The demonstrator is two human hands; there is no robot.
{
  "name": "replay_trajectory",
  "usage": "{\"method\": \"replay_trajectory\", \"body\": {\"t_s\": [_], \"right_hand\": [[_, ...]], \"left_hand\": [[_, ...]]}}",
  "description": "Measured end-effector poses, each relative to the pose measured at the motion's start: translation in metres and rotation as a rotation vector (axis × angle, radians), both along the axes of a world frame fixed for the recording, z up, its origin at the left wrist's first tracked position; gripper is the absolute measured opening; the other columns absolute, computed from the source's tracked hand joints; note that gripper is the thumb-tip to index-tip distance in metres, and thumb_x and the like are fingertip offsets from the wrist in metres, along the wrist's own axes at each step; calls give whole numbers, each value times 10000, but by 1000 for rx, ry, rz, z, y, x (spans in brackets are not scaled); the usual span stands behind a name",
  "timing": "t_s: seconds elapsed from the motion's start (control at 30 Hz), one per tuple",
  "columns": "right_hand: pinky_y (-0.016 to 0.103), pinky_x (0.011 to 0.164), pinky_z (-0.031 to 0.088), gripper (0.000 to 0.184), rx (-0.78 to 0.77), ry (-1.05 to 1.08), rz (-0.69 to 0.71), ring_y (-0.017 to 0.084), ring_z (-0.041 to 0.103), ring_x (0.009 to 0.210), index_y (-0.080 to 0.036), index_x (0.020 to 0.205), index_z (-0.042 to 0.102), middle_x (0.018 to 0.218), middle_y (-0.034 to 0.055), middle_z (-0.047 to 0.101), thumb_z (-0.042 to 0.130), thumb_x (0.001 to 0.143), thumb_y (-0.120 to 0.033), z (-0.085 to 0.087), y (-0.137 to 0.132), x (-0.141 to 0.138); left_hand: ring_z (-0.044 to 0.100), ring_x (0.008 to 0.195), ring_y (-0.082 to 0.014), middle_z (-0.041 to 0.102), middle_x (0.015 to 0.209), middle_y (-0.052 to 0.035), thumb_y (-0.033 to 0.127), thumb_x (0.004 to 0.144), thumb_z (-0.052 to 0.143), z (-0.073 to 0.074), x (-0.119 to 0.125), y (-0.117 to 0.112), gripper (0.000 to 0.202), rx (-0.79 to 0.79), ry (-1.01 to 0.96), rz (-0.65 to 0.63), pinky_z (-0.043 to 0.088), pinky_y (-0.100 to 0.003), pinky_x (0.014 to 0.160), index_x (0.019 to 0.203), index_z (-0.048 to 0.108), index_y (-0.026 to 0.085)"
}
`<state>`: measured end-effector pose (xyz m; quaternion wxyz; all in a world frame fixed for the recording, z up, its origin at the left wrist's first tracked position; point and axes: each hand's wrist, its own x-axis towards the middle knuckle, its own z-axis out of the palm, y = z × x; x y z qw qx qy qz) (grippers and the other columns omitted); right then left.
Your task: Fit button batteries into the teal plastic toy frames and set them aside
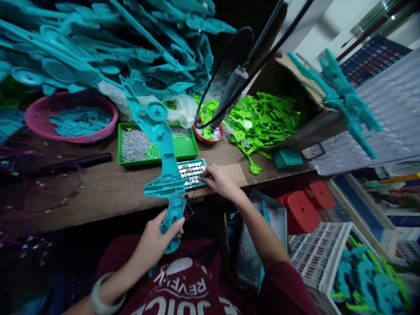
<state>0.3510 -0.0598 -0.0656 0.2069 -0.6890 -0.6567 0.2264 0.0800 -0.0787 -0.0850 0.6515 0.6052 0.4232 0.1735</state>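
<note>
My left hand (160, 234) is closed round the handle end of a long teal plastic toy part (161, 144), which stands tilted up over the table edge with thin red wires at its middle. My right hand (220, 180) reaches to a small teal tray of silver button cells (192, 173) at the table's front edge; its fingertips are pinched at the tray's right side, and what they hold is too small to see. A green tray of small silver screws (138, 146) lies just behind the teal part.
A heap of teal parts (98, 48) fills the back left above a pink basket (70, 116). A hanging power screwdriver (229, 94) points into a red bowl (210, 133). Green parts (265, 118) spill from a cardboard box. A white crate (315, 258) and red stools (300, 210) stand at right.
</note>
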Motion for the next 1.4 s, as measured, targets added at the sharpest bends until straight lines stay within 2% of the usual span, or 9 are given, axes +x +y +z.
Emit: {"method": "replay_trajectory", "body": {"t_s": [0.17,0.33,0.57,0.67,0.87,1.03,1.13,1.23,1.4], "right_hand": [[264,687,383,143,24,-70,70,150,491,730,-183,845,568,841,2,521,577,822,-42,1,0,0],[294,757,420,127,114,-135,184,177,530,822,-178,963,599,957,54,535,502,936,-100,10,-5,-2],[322,786,454,88,36,-111,248,190,543,878,-183,905,556,1000,73,552,517,946,-115,2,-1,1],[317,764,457,106,82,-81,258,191,554,859,-188,883,555,970,67,557,506,957,-129,3,-3,0],[287,716,497,108,342,43,172,169,595,800,-210,942,610,881,49,591,517,996,-196,23,-47,-60],[312,678,527,185,403,-211,214,198,583,755,-157,981,649,848,95,607,467,992,-129,19,-75,-112],[330,688,551,255,457,-294,212,223,600,785,-107,1161,631,872,123,621,462,972,-77,14,-81,-116],[326,733,572,358,484,-142,137,209,621,830,-164,1313,559,939,112,625,466,979,-75,14,-88,-113],[293,747,589,340,564,128,24,174,637,875,-242,1254,585,996,88,624,527,966,-72,19,-92,-114]], "left_hand": [[684,631,-175,718,712,-25,563,888,588,1,-1,0,376,-63,-45,6,551,-282,614,833,622,193],[668,623,-173,709,695,-23,546,876,607,2,0,2,361,-59,-21,13,534,-279,607,810,618,191],[704,746,-205,722,809,-12,453,848,665,-5,0,1,314,-18,-4,43,562,-337,741,1014,607,193],[707,791,-210,717,860,-16,426,874,635,-7,-2,0,300,-19,-21,43,556,-351,776,1059,576,197],[691,891,-199,701,967,-9,363,927,568,-5,3,-2,293,-4,-77,81,525,-337,863,1177,510,221],[659,966,-200,693,1034,-15,316,956,510,-2,5,-6,291,78,-51,62,490,-321,885,1233,483,233],[645,991,-194,678,1101,-28,319,956,516,0,5,-9,281,71,-74,78,484,-319,905,1225,492,238],[640,1007,-202,673,1082,-33,346,932,555,3,7,-10,270,44,-127,127,485,-329,930,1172,528,227],[632,1000,-204,661,1046,-27,377,929,570,5,10,-12,260,5,-212,151,494,-329,943,1136,539,221]]}}
